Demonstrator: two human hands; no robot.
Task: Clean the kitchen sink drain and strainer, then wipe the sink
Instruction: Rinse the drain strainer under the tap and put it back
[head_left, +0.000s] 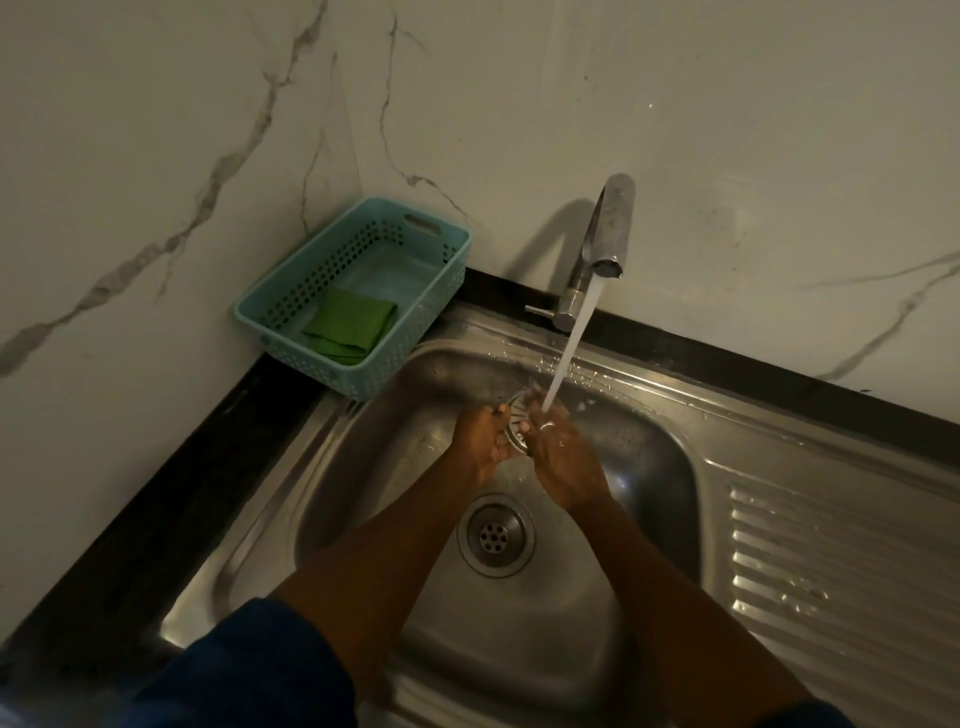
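Note:
A round metal strainer (517, 423) is held over the steel sink basin (415, 613), under the water running from the faucet (605, 244). My left hand (480, 441) grips the strainer's left edge with curled fingers. My right hand (558, 457), with a ring on one finger, holds its right side, and the water stream lands on those fingers. Most of the strainer is hidden between the two hands. Below them, the open drain (495, 535) in the basin floor shows its small holes.
A teal perforated basket (291, 301) stands on the dark counter in the back left corner, with a folded green cloth (350, 325) inside. The ribbed draining board (831, 561) lies to the right. Marble-patterned walls close off the back and left.

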